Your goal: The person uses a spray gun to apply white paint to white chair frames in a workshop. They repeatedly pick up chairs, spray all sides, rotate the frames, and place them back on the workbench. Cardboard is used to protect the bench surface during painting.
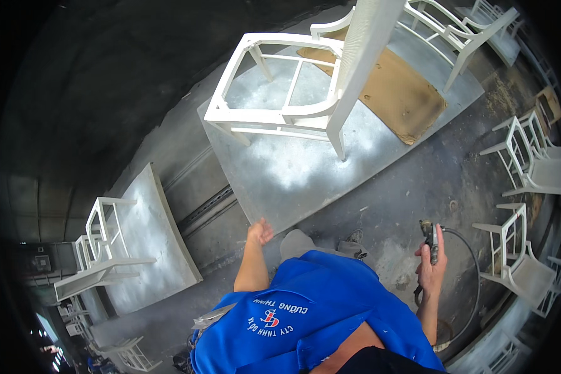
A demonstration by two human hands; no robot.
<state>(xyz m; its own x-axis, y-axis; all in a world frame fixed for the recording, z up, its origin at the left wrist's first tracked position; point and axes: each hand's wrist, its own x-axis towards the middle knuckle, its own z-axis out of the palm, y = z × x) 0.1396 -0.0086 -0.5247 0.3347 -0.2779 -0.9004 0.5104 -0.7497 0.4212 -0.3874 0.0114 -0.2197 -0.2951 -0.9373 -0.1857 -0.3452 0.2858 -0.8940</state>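
Gripping a spray gun (pixel 434 244), the right hand (pixel 429 269) is hovering right of the central white chair (pixel 363 56) standing on a platform (pixel 280 168). On the chair's near side, the left hand's (pixel 260 232) fingers are hanging released. Visible chair surfaces are showing white; anything left bare, I cannot tell.

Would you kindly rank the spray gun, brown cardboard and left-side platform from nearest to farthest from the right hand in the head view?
1. Spray gun: in the right hand.
2. Brown cardboard: ahead.
3. Left-side platform: far left.
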